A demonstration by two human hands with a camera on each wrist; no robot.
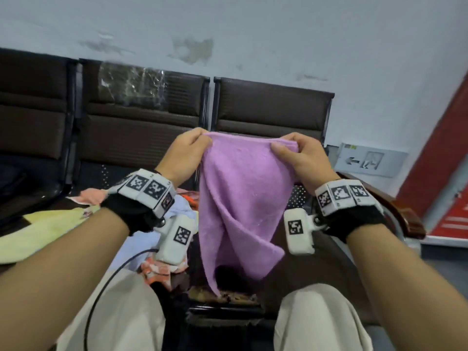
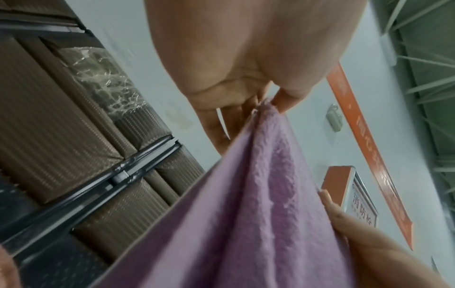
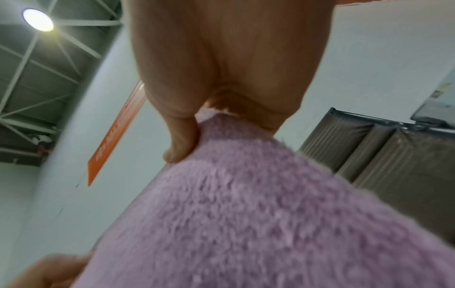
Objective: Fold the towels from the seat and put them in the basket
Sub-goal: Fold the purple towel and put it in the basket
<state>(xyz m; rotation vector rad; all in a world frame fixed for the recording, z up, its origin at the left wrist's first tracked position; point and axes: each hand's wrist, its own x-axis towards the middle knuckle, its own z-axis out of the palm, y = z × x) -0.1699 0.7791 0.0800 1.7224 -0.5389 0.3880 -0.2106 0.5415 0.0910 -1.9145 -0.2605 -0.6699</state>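
Two hands hold up a purple towel by its top corners: left hand pinches at 10 o'clock, right hand at 2. Other towels lie on the seat at 8. Red sign reads "消防栓".

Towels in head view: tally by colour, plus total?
Purple: 1, the purple towel, pinched at its top edge by the left hand and right hand
Yellow: 1, yellow towel on the seat
Light blue: 1, light blue towel
Orange check: 1, orange checked towel
Pink: 1, pink towel
Total: 5 visible; the pile may hide more.
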